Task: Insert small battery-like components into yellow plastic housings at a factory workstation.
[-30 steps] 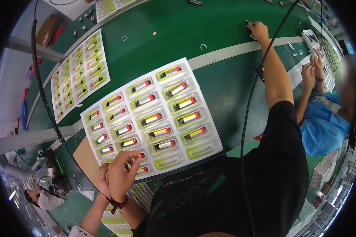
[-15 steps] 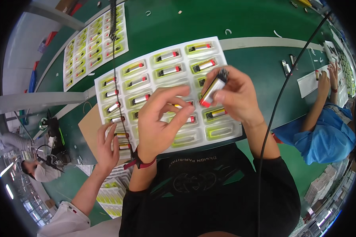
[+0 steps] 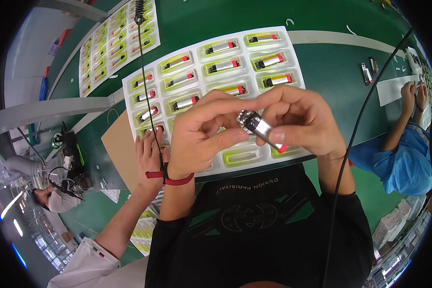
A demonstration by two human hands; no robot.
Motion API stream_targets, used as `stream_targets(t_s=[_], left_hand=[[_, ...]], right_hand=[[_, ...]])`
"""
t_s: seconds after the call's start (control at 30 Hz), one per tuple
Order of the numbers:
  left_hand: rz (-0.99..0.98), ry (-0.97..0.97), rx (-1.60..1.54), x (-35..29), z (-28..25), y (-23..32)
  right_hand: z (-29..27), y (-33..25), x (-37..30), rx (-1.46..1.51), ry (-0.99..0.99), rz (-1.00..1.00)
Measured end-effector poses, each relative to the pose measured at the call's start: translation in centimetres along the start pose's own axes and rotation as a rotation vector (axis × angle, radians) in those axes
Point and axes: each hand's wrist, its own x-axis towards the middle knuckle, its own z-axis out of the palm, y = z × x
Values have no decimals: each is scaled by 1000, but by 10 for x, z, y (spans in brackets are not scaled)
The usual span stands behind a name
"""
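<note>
My right hand (image 3: 302, 122) grips a small battery-like cylinder (image 3: 260, 128) between thumb and fingers. It has a silver body, a black section with a metallic end, and a red cap. That metallic end points up and left, toward my left hand (image 3: 204, 127). The left fingers are curved, with thumb and forefinger apart on either side of the metallic end. I see no clear grip by them. Under both hands lies a white moulded tray (image 3: 295, 48) with yellow-green compartments, several holding similar cylinders (image 3: 223, 66).
A co-worker's hand (image 3: 149, 151) rests at the tray's left edge, near cardboard (image 3: 114, 149). Another tray (image 3: 151, 24) lies far left. Black cables (image 3: 353, 129) hang across the view. At right, a person in blue (image 3: 393, 158) works beside loose cylinders (image 3: 366, 74).
The cylinder has turned so its metallic end faces left, and my hands have come closer together. The co-worker's hand has moved up along the tray's edge. The view has shifted slightly.
</note>
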Motion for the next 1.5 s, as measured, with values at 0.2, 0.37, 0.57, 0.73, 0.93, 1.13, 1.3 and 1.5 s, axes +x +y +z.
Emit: stream_targets(t_s=[0.2, 0.37, 0.57, 0.73, 0.93, 1.13, 1.3, 1.5], left_hand=[[98, 242, 186, -2, 3, -11], [182, 278, 306, -3, 3, -11], [176, 230, 306, -4, -1, -8], [222, 347, 551, -7, 6, -6], [484, 391, 893, -3, 7, -16], [213, 553, 288, -5, 7, -16], [247, 459, 138, -2, 3, -17], [241, 465, -15, -3, 8, -16]], right_hand=[[5, -2, 7, 6, 126, 10], [7, 2, 13, -176, 189, -29], [5, 1, 13, -151, 190, -54], [10, -5, 16, -168, 163, -43], [10, 2, 14, -179, 176, -86], [7, 7, 11, -79, 171, -252], [3, 7, 4, -175, 225, -249], [-3, 18, 6, -550, 200, -515]])
